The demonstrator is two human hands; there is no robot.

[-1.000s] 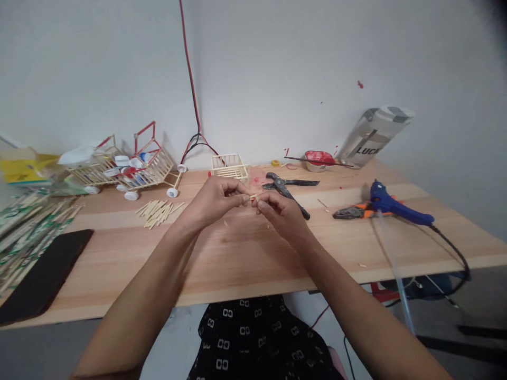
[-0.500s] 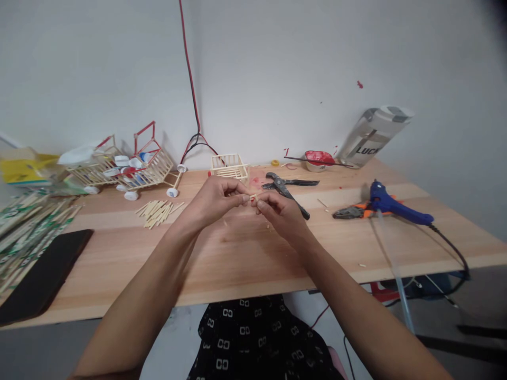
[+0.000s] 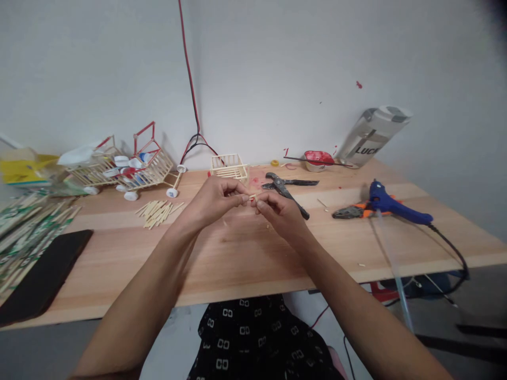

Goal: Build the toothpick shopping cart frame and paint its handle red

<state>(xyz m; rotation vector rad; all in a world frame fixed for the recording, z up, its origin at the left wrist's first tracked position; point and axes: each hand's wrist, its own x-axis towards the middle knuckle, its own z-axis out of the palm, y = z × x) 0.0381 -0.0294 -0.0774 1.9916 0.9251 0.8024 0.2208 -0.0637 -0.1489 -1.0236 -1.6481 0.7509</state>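
Small pale wooden stick pieces with a red spot [image 3: 252,197] are pinched between my two hands above the middle of the table. My left hand [image 3: 222,199] has thumb and forefinger closed on their left end. Facing it, my right hand [image 3: 280,212] pinches the right end, and fingers cover most of the pieces. Just behind the hands stands a small basket of wooden sticks [image 3: 229,168]. A pair of dark cutters [image 3: 283,189] lies open to the right. Left of my left hand is a pile of short cut sticks [image 3: 158,212].
Two stick-built carts [image 3: 148,171] with white wheels stand at the back left. Wrapped sticks [image 3: 24,227] and a black slab [image 3: 47,274] lie left. On the right are a blue glue gun [image 3: 400,206], pliers [image 3: 348,211], a red paint tub [image 3: 319,159] and a leaning package [image 3: 374,134].
Both hands keep nearly the same place and grip. Only a very slight shift of the camera's view is visible.
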